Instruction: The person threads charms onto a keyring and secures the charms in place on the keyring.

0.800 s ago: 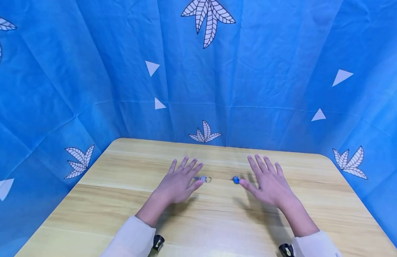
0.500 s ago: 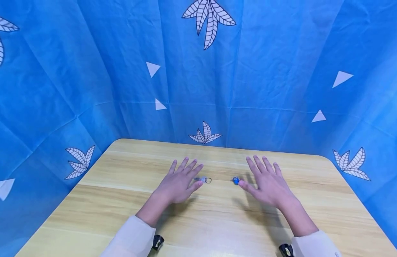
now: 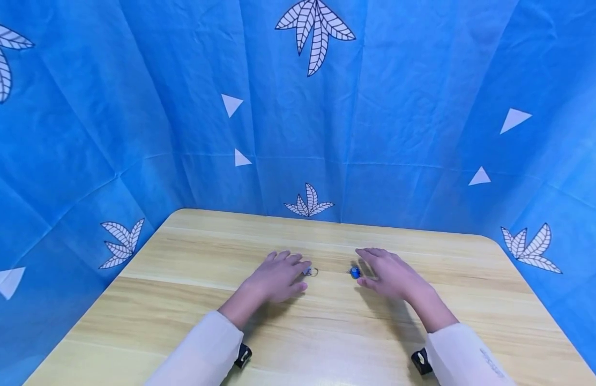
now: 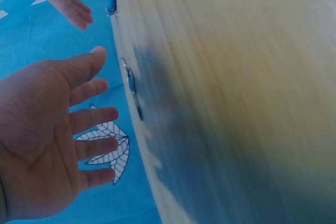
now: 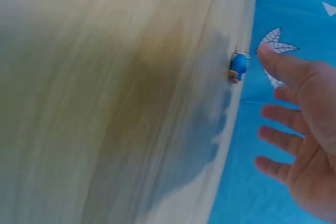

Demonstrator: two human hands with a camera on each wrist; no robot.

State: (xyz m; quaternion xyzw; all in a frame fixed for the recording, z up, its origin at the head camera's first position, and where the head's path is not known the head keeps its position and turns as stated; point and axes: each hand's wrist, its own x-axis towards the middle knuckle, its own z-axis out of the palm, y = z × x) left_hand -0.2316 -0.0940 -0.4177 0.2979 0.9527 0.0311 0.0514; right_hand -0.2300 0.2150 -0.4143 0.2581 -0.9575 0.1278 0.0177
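Note:
My left hand (image 3: 276,279) hovers over the table with fingers loosely bent. It partly covers what looks like a key with a metal ring (image 3: 314,272). The left wrist view shows this key (image 4: 131,83) lying flat, with a thin dark shaft and a blue middle. To its right on the wood lies a small blue charm (image 3: 355,272), with an orange part and a metal fitting visible on the charm (image 5: 238,65) in the right wrist view. Just beside it hangs my right hand (image 3: 387,274), thumb and fingers spread around its near side. Neither hand holds anything.
The pale wooden table (image 3: 298,332) has rounded far corners. A blue curtain (image 3: 389,107) with white leaves and triangles stands behind it and along both sides. Black wrist cameras (image 3: 243,355) show beneath the light sleeves (image 3: 201,351).
Both hands have moved from flat and spread to more bent fingers. The right hand has shifted left, its fingers reaching over beside the charm; the left now covers the key's shaft. Both objects stay put.

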